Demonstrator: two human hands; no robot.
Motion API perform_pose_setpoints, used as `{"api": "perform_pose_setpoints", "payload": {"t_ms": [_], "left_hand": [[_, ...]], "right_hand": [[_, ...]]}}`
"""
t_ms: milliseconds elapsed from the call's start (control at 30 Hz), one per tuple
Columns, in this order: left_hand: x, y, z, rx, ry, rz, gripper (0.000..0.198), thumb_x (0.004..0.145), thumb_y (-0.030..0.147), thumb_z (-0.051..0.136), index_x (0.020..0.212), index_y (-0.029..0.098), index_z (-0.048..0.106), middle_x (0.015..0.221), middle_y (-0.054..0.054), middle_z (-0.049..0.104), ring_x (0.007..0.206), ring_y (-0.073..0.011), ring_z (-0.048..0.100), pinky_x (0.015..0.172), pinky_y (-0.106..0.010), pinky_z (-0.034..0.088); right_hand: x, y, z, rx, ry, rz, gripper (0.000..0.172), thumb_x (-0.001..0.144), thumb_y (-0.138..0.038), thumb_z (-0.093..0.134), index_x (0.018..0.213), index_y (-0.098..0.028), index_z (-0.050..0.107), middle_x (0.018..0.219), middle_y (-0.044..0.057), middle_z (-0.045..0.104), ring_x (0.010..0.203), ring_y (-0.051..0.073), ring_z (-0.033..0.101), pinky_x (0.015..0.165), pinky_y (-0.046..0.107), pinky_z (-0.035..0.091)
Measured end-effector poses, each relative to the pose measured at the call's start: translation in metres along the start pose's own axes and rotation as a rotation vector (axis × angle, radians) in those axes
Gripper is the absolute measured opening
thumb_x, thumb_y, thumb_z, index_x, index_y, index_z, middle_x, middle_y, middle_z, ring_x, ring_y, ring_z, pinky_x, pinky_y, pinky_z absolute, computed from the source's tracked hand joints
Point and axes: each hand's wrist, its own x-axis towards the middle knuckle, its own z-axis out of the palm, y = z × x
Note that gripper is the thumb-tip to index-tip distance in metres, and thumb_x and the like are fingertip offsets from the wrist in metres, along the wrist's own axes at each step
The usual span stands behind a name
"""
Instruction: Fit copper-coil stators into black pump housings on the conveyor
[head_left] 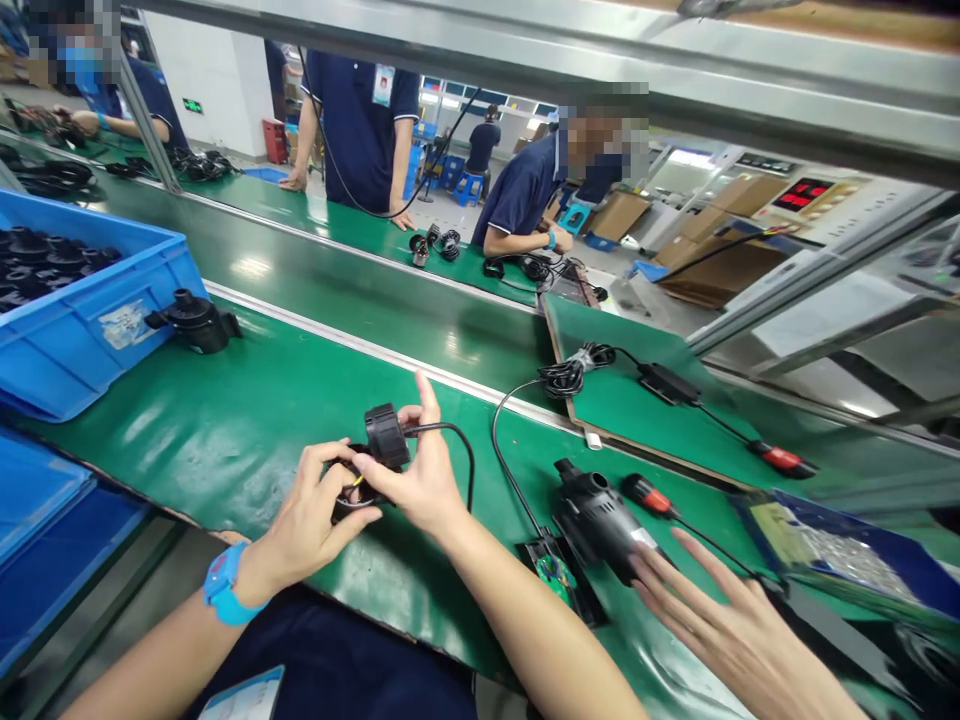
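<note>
Over the near edge of the bench, my left hand, with a blue wristband, has its fingers curled round an open black round housing. A yellow wire shows inside it. My right hand grips a black ribbed cap from the side, thumb toward the housing and index finger raised. The cap sits tilted just above the housing. From its side a black cable loops out to the right and down. Fingers partly hide where cap and housing meet.
A co-worker's hand reaches in at right beside a black electric pump and a green circuit board. At left, a blue crate holds black parts; one black housing stands beside it. Coiled cable lies behind.
</note>
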Motion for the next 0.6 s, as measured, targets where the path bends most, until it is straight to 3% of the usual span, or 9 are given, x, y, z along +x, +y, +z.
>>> {"api": "perform_pose_setpoints", "payload": {"t_ms": [100,300,467,600], "left_hand": [[0.002,-0.002,0.001,-0.079,0.016,0.047,0.018,0.102,0.031,0.063,0.104,0.019,0.049,0.121,-0.01,0.05,0.13,-0.0208,0.047,0.11,-0.033,0.045],[0.0,-0.007,0.004,-0.194,0.151,0.117,0.037,0.093,0.015,0.073,0.12,0.017,0.048,0.133,-0.011,0.051,0.138,-0.0186,0.049,0.113,-0.031,0.044],[-0.001,-0.009,0.002,-0.173,0.124,0.129,0.025,0.091,0.014,0.074,0.11,0.021,0.059,0.135,-0.008,0.05,0.137,-0.0164,0.05,0.109,-0.028,0.047],[0.001,-0.015,-0.005,-0.213,0.023,0.057,0.016,0.091,0.019,0.076,0.103,0.023,0.066,0.137,-0.005,0.049,0.127,-0.0129,0.054,0.105,-0.023,0.046]], "right_hand": [[0.004,0.004,-0.001,0.023,-0.009,-0.06,0.113,0.079,-0.043,0.082,0.168,-0.021,0.015,0.111,0.005,0.055,0.101,0.018,0.058,0.095,0.037,0.049],[0.004,0.004,-0.01,-0.06,-0.136,-0.238,0.091,0.081,-0.032,0.082,0.161,-0.025,0.037,0.127,0.009,0.056,0.117,0.02,0.056,0.104,0.037,0.048],[0.008,0.002,-0.017,-0.075,-0.241,-0.272,0.076,0.088,-0.029,0.077,0.156,-0.021,0.043,0.136,0.011,0.058,0.126,0.019,0.057,0.109,0.034,0.047],[0.01,0.0,-0.027,-0.024,-0.403,-0.228,0.084,0.09,-0.047,0.076,0.159,-0.019,0.036,0.141,0.012,0.052,0.13,0.021,0.052,0.112,0.038,0.043]]}}
